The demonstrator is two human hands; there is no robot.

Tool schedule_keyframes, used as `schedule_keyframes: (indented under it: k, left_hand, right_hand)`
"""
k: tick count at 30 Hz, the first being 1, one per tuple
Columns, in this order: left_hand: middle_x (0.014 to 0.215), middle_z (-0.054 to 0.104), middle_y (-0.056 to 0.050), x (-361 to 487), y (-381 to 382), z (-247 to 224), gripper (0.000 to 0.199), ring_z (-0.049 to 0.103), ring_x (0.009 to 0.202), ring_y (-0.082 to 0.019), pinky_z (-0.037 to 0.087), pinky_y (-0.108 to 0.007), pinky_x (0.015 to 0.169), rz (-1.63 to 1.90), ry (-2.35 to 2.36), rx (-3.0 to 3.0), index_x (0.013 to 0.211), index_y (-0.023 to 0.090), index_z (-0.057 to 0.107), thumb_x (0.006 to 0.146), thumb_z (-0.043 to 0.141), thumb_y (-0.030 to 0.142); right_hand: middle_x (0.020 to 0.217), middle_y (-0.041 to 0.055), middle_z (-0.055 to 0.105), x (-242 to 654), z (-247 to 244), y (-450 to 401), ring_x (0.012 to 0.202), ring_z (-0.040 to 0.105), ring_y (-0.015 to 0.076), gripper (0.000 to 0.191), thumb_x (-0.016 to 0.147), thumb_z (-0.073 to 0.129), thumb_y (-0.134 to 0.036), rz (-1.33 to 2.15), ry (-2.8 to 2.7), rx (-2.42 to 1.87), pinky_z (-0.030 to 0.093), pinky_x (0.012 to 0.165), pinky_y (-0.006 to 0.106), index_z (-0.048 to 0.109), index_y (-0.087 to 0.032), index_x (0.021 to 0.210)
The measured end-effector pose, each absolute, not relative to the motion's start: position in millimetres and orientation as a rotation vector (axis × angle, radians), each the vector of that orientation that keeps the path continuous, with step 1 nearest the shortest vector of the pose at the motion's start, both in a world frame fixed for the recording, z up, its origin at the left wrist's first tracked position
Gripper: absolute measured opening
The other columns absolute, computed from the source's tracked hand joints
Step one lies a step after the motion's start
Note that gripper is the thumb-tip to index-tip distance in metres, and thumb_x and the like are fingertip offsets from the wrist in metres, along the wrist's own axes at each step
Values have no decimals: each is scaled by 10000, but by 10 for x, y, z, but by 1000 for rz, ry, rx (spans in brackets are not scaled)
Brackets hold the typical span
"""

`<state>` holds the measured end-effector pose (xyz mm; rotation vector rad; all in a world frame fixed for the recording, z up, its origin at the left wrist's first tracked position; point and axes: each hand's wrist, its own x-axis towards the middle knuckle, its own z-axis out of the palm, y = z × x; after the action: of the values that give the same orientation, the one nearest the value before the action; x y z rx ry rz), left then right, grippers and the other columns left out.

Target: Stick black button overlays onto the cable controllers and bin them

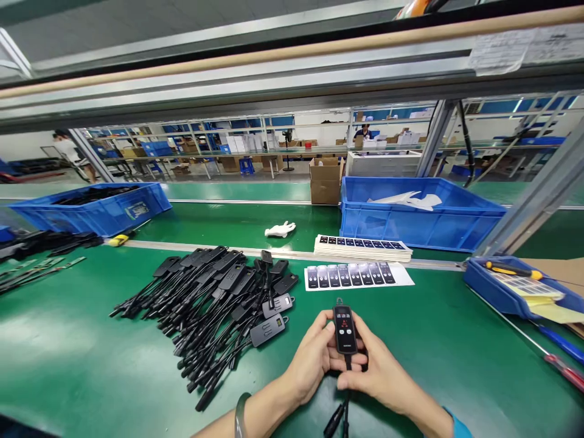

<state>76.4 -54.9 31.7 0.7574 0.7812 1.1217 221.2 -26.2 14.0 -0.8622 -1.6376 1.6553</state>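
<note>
A small black controller with a label face, two pale buttons and a hanging loop at its top is held upright over the bench. Its cable and black connector dangle below. My left hand grips it from the left, the thumb against its edge. From the right, my right hand closes around its lower side and cable. Just beyond lies a sheet of printed labels. A large heap of similar black cabled controllers spreads to the left; the nearest ones show grey faces.
Behind the sheet sits a stack of label sheets. A blue bin and a cardboard box stand farther back. A white glove lies mid-bench. At right are a blue tray and a red-handled screwdriver; another blue bin is left.
</note>
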Motion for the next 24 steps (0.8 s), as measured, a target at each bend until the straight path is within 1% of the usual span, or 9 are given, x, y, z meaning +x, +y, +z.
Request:
schedule_keyframes:
  k: [1, 3, 5, 7, 11, 14, 18, 21, 24]
  left_hand:
    - [830, 669, -87, 768, -545, 314, 369, 682, 717, -217, 514, -269, 594, 1128, 788, 763, 1100, 184, 426, 868, 497, 462]
    - [849, 666, -82, 783, -539, 297, 385, 682, 700, -208, 518, -267, 591, 1127, 812, 788, 1105, 186, 412, 861, 507, 469]
    - [837, 665, -72, 803, -535, 270, 439, 679, 658, -194, 522, -264, 585, 1117, 857, 836, 1114, 185, 388, 834, 546, 484]
    - [809, 663, -62, 824, -531, 239, 487, 671, 606, -180, 521, -260, 569, 1108, 904, 887, 1101, 181, 371, 803, 577, 507]
    - [831, 657, -57, 851, -520, 192, 491, 655, 561, -163, 518, -266, 550, 1101, 924, 905, 1028, 187, 360, 777, 582, 545]
    - [826, 645, -35, 864, -499, 174, 477, 653, 594, -155, 516, -267, 585, 1116, 910, 837, 1028, 194, 369, 772, 599, 524]
    - [922, 644, -91, 833, -411, 174, 487, 663, 753, -190, 525, -330, 696, 1066, 847, 870, 1151, 173, 403, 858, 431, 561]
    - [1127, 601, -156, 720, -279, 201, 514, 609, 992, -237, 472, -426, 892, 1042, 1075, 1409, 1268, 152, 409, 904, 354, 511]
    - [1421, 371, -150, 567, -122, 226, 558, 308, 1328, -281, 236, -488, 1106, 855, 1414, 2081, 1372, 157, 339, 892, 440, 422]
  right_hand:
    - [1351, 91, 473, 2218, 143, -264, 1118, 537, 261, 907, 666, 763, -325, 1636, -1640, -843, 528, 839, 358, 274, -283, 1428]
    - [1376, 72, 462, 2236, 135, -246, 1234, 447, 240, 649, 824, 599, -403, 1518, -1664, -856, 401, 1011, 388, 343, -274, 1406]
    - [1376, 59, 472, 2250, 112, -217, 1274, 403, 214, 490, 919, 430, -420, 1400, -1701, -912, 305, 1079, 388, 395, -262, 1381]
    - [1338, 72, 510, 2251, 83, -195, 1245, 439, 218, 478, 932, 389, -422, 1313, -1747, -961, 324, 1064, 385, 407, -238, 1373]
    - [1208, 89, 603, 2223, 40, -183, 1061, 580, 233, 444, 928, 382, -414, 1190, -1837, -997, 449, 937, 370, 452, -219, 1320]
    - [1208, 103, 596, 2206, 17, -179, 1054, 580, 245, 459, 932, 359, -399, 1071, -1916, -1051, 465, 914, 385, 428, -210, 1343]
    - [1258, 129, 532, 2269, -9, -85, 1123, 523, 276, 600, 870, 483, -345, 692, -2089, -1092, 460, 934, 401, 312, -185, 1422]
    - [1128, 193, 571, 2438, 17, 71, 1028, 555, 304, 579, 838, 441, -182, 336, -2259, -1306, 486, 877, 420, 339, -48, 1392]
    - [1006, 253, 585, 2679, 84, 237, 928, 583, 345, 550, 772, 405, -7, -34, -2335, -1735, 496, 792, 445, 404, 73, 1316]
